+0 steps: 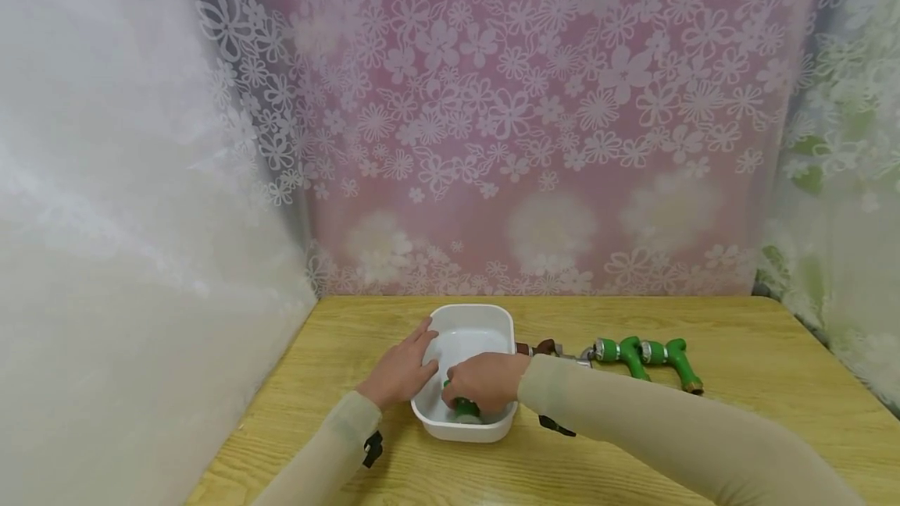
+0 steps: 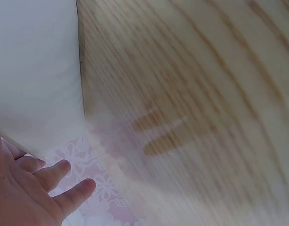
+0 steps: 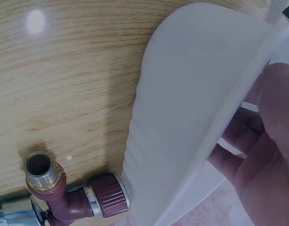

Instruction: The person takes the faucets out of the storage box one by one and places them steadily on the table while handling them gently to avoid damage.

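Observation:
A white plastic tub [image 1: 462, 433] stands on the wooden table between both hands. My right hand [image 1: 488, 381] reaches down into it and grips a green valve fitting [image 1: 466, 411] near the tub's front end; the curled fingers hide most of the fitting. At the tub's left rim lies my left hand [image 1: 399, 372], its fingers spread and fairly straight. In the left wrist view, those fingers extend beside the tub's outer wall [image 2: 36, 70]. From the right wrist, the tub's side [image 3: 191, 84] shows, with the right fingers curled behind its rim.
Right of the tub lie two green valve fittings, one nearer [image 1: 622, 351] and one farther right [image 1: 673, 358]. A maroon valve fitting [image 3: 69, 205] lies close against the tub's right side, beside a chrome fitting [image 3: 20, 212]. Floral curtains [image 1: 527, 139] enclose the table [image 1: 759, 358].

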A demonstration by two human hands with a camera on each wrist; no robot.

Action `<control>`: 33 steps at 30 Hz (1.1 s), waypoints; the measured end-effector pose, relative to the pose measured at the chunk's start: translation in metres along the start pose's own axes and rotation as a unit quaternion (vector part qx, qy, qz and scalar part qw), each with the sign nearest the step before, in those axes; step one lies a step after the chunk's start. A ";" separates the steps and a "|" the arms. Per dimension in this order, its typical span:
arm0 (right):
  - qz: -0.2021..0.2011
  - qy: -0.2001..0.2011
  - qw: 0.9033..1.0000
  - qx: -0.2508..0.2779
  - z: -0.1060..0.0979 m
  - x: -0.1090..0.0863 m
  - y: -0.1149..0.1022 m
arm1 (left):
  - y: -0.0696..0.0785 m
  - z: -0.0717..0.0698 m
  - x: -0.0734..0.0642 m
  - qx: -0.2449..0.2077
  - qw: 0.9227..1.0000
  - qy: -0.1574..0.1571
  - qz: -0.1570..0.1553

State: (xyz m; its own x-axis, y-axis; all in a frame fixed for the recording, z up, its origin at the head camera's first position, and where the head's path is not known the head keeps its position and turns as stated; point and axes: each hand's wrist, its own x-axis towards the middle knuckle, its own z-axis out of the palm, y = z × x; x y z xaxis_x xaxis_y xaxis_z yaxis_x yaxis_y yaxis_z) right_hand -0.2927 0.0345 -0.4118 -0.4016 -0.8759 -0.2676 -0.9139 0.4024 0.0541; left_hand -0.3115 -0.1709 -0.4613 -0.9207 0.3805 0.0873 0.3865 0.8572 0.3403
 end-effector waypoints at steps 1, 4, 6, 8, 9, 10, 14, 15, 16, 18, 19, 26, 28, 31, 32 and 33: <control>-0.002 0.007 1.000 -0.001 0.000 -0.001 0.000 | 0.000 0.000 0.000 0.001 1.000 0.000 -0.001; -0.006 0.028 1.000 -0.002 -0.001 -0.003 0.000 | 0.001 0.001 0.000 0.003 1.000 -0.002 -0.003; -0.009 0.043 0.999 -0.002 -0.001 -0.005 0.000 | 0.001 0.001 0.000 0.004 1.000 -0.002 -0.005; -0.010 0.056 0.998 0.002 -0.003 -0.007 0.001 | 0.001 0.001 0.000 0.006 1.000 -0.004 -0.007; -0.011 0.063 0.998 0.005 -0.005 -0.008 0.001 | 0.001 0.001 -0.001 0.008 1.000 -0.004 -0.008; -0.012 0.068 0.998 0.008 -0.006 -0.009 0.001 | 0.001 0.001 -0.001 0.009 1.000 -0.004 -0.008; -0.020 0.089 0.996 0.017 -0.011 -0.013 0.003 | 0.002 0.001 -0.002 0.012 1.000 -0.007 -0.007; -0.020 0.095 0.995 0.016 -0.012 -0.015 0.003 | 0.003 0.001 -0.002 0.012 1.000 -0.007 -0.007; -0.021 0.100 0.995 0.015 -0.014 -0.016 0.003 | 0.003 0.001 -0.002 0.010 1.000 -0.008 -0.007; -0.018 0.110 0.994 0.013 -0.018 -0.019 0.004 | 0.004 0.000 -0.002 0.007 1.000 -0.009 -0.007; -0.015 0.114 0.993 0.015 -0.020 -0.021 0.005 | 0.004 0.000 -0.002 0.006 1.000 -0.008 -0.007; 0.010 0.121 0.992 0.026 -0.033 -0.035 0.011 | 0.002 0.000 -0.001 0.003 1.000 -0.004 0.000; 0.017 0.123 0.992 0.032 -0.037 -0.040 0.013 | 0.002 0.001 -0.001 0.003 1.000 -0.005 -0.004; 0.025 0.124 0.991 0.046 -0.042 -0.048 0.016 | 0.002 0.001 0.000 -0.001 1.000 -0.002 -0.006; 0.027 0.125 0.990 0.050 -0.043 -0.051 0.017 | 0.002 0.001 0.000 -0.002 1.000 -0.002 -0.006; 0.029 0.126 0.990 0.055 -0.044 -0.054 0.019 | 0.003 0.001 0.000 -0.004 1.000 -0.003 -0.007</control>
State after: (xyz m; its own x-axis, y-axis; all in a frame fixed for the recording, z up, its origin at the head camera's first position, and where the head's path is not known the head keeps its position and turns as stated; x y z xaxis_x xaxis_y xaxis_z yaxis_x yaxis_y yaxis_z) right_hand -0.2907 0.0778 -0.3540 -0.4685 -0.8833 -0.0175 -0.8821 0.4688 -0.0462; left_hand -0.3102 -0.1687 -0.4609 -0.9259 0.3697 0.0775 0.3727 0.8602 0.3481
